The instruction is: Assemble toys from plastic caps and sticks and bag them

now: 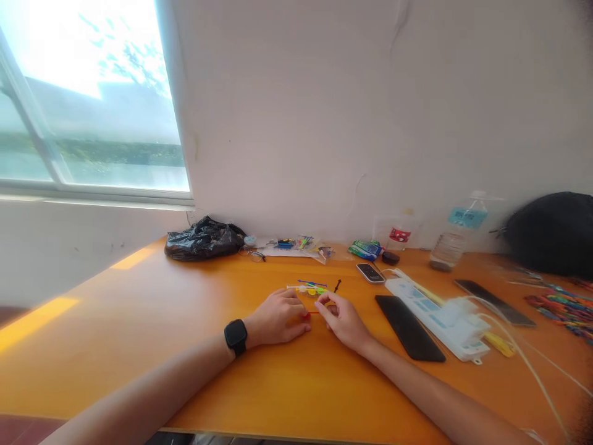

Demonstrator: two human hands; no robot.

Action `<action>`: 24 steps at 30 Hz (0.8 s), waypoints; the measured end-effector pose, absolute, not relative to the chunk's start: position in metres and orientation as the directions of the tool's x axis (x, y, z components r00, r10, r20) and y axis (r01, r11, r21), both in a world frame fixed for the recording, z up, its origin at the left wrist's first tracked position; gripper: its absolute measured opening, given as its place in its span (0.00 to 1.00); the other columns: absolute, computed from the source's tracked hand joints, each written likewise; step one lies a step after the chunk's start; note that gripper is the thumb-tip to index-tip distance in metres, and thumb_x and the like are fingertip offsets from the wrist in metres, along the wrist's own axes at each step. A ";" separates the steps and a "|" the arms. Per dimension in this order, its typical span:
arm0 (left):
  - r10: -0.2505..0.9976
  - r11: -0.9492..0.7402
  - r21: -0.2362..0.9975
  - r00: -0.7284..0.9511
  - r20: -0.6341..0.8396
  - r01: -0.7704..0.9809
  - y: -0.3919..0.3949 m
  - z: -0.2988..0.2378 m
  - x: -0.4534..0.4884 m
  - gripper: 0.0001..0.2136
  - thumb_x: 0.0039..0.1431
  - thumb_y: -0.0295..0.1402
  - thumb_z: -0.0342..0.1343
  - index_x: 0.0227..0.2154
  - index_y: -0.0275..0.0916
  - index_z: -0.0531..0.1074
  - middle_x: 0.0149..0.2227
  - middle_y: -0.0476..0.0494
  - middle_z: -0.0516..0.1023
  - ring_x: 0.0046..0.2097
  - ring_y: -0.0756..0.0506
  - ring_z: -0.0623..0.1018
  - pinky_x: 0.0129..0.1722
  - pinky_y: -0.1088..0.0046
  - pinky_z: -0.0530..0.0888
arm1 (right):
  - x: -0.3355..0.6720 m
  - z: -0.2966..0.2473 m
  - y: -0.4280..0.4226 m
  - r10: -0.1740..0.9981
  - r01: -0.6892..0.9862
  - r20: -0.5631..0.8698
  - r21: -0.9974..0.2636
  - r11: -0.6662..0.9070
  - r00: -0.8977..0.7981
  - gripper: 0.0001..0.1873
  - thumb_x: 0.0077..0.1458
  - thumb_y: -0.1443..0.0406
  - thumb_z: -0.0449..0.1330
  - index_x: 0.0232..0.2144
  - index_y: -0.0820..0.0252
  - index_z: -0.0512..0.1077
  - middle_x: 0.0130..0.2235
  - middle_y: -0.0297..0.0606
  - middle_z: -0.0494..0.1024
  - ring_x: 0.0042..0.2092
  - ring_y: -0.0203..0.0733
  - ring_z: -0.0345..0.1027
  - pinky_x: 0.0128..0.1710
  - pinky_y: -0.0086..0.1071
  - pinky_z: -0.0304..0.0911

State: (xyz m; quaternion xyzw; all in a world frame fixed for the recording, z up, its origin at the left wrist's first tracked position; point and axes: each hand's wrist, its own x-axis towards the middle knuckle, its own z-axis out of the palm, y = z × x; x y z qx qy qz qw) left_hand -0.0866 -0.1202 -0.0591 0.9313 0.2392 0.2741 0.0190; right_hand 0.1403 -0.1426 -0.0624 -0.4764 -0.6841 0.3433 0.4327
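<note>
A thin red plastic piece (314, 313) spans the small gap between my two hands, low over the table. My left hand (278, 316), with a black watch on its wrist, rests on the tabletop with fingers curled around the piece's left end. My right hand (343, 320) has its thumb and fingers closed at the other end, which they partly hide. Just beyond my fingertips lie small coloured plastic parts: a blue stick (312, 283), a white stick (294, 287) and yellow and green pieces (314, 291). Apart from them, to the right, lies a black arrow-shaped piece (338, 285).
Right of my hand lie a black phone (409, 327), a white power strip (419, 309) with cables and another dark phone (493, 301). Along the wall stand a black plastic bag (204, 240), small packets (303, 244) and a water bottle (449, 247).
</note>
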 end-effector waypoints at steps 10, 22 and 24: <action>0.579 -0.793 0.313 0.484 0.656 0.523 -0.121 -0.044 -0.096 0.12 0.69 0.44 0.55 0.46 0.44 0.76 0.41 0.42 0.81 0.43 0.41 0.76 0.45 0.63 0.72 | 0.161 -0.041 -0.154 0.995 0.233 0.093 -0.969 0.085 0.025 0.22 0.62 0.45 0.56 0.38 0.57 0.70 0.18 0.26 0.67 0.17 0.33 0.56 0.15 0.25 0.49; 0.457 -0.888 0.318 0.713 0.531 0.332 -0.123 -0.041 -0.095 0.10 0.66 0.41 0.58 0.44 0.46 0.79 0.43 0.42 0.83 0.45 0.41 0.78 0.51 0.61 0.72 | 0.159 -0.054 -0.146 0.978 0.309 0.083 -0.941 0.141 -0.194 0.23 0.57 0.47 0.62 0.48 0.55 0.74 0.42 0.37 0.81 0.21 0.30 0.62 0.17 0.26 0.57; 0.439 -0.897 0.298 0.732 0.520 0.326 -0.121 -0.046 -0.092 0.08 0.68 0.37 0.56 0.41 0.47 0.80 0.39 0.44 0.83 0.43 0.42 0.79 0.50 0.63 0.72 | 0.160 -0.057 -0.145 0.973 0.319 0.104 -0.933 0.167 -0.205 0.22 0.57 0.49 0.64 0.48 0.55 0.74 0.50 0.40 0.79 0.22 0.29 0.63 0.17 0.26 0.58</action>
